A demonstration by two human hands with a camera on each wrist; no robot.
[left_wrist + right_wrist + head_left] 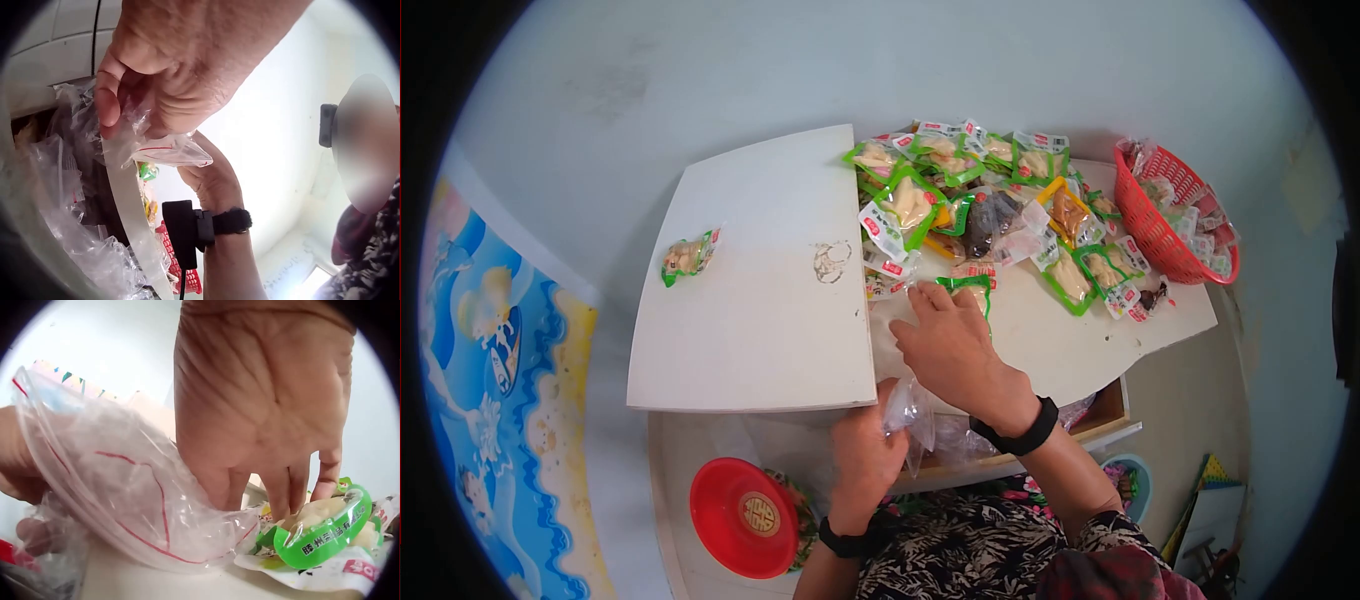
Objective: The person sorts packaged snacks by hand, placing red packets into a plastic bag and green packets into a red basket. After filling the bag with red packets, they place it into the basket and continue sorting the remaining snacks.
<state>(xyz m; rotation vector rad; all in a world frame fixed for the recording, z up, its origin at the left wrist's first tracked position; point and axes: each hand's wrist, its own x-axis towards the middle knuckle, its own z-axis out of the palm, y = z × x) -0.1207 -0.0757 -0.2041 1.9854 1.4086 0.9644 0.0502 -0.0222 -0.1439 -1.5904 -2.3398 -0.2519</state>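
Observation:
My left hand [870, 450] grips a clear plastic bag [908, 412] at the front edge of the table. In the left wrist view the bag [172, 153] has a red line and hangs from the thumb and fingers. The right wrist view has the bag [125, 481] spread toward my right hand [262, 406]. Those fingers point down at a green-edged snack packet [328, 537], fingertips right at it; the thumb's end is hidden behind the plastic. I cannot tell whether the right hand pinches the bag or the packet. From above, my right hand [960, 355] covers part of the packet [970, 288].
Several snack packets [910, 205] are heaped at the table's back. A red basket [1175, 215] of packets stands at the right, and one packet [688, 257] lies alone at the left. Below are an open drawer [1110, 425] of plastic bags and a red basin [725, 520].

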